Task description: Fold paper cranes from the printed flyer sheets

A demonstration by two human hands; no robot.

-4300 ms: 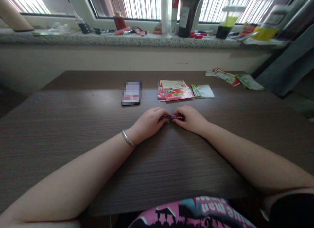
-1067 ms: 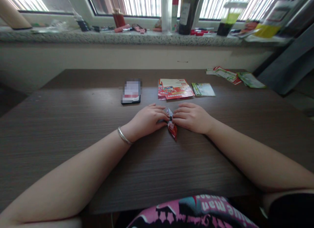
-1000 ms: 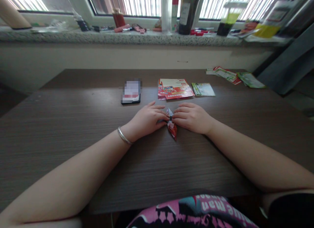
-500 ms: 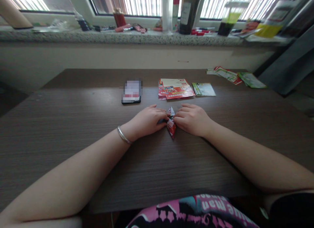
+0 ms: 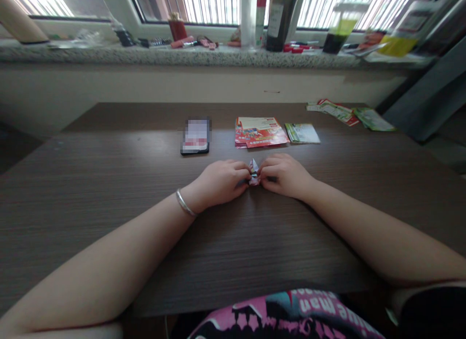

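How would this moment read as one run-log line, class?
left hand: holding paper, left side | right hand: holding paper, right side | paper: folded | phone: lying beyond left hand | leaflets: lying beyond paper

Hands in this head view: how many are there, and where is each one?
2. The left hand is at the left side of the small folded paper, the right hand at its right side, both above the table. No other hand shows.
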